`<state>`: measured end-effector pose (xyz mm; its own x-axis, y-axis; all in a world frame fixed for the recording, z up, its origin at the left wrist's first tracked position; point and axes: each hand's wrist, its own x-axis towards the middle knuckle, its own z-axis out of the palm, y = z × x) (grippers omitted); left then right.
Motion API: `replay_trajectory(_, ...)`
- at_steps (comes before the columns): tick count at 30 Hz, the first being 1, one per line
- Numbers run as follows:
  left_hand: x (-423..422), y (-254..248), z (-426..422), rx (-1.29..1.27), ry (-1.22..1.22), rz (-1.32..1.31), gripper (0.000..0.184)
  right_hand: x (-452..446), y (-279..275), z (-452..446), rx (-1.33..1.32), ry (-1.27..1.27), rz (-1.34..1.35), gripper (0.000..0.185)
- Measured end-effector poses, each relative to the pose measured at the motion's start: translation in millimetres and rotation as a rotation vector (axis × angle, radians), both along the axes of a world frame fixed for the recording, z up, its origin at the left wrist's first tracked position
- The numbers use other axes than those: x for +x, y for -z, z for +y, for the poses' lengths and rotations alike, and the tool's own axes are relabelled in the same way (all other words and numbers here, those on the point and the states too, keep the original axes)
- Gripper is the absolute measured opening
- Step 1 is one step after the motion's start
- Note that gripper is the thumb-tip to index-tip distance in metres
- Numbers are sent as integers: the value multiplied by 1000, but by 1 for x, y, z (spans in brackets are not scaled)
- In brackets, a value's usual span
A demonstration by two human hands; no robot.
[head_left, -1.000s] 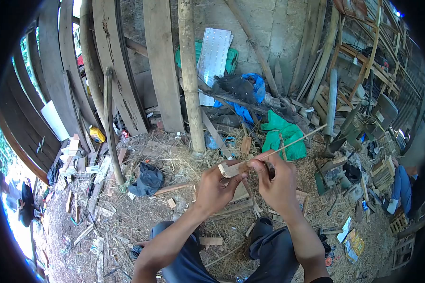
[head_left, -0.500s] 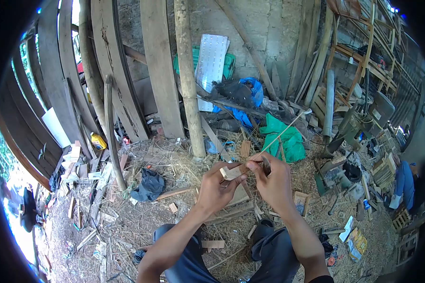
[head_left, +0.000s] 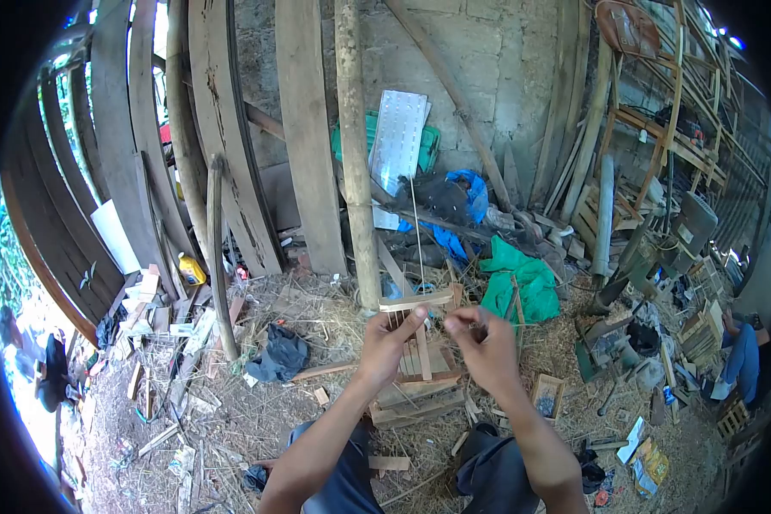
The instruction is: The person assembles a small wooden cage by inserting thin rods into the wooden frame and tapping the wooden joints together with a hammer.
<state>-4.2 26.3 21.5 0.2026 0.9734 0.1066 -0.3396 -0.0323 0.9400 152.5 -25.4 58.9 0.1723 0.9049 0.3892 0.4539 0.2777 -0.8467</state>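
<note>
Out in front of my knees, my left hand (head_left: 387, 349) grips a small light wooden frame (head_left: 418, 301) by its left end, thumb on top. The frame has a crossbar, and narrow strips seem to run down below it. A long thin stick (head_left: 417, 231) stands almost upright above the crossbar. Just to the right, my right hand (head_left: 486, 344) has its thumb and fingers pinched together near the frame's right end. What that pinch holds, if anything, is too small to make out. Beneath both hands lies a stack of wooden boards (head_left: 415, 403).
Dry straw and wood scraps cover the ground. A dark plastic bag (head_left: 280, 353) lies to the left, a green plastic sheet (head_left: 520, 278) ahead to the right. A small wooden box (head_left: 547, 397) sits right of my right arm. A wooden post (head_left: 354, 154) rises ahead. Another person's leg (head_left: 739, 360) shows far right.
The wooden piece has turned, so its thin stick swung from slanting up-right to nearly upright. My right hand has come away slightly from the piece. The camera view has shifted a little.
</note>
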Motion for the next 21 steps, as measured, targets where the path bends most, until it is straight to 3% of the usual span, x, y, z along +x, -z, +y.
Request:
replay_trajectory(13,8,9,-3,71,151,-83,29,-18,26,13,64,-9,335,15)
replay_trajectory(21,3,4,-4,106,92,-36,27,-28,21,15,80,-24,425,15)
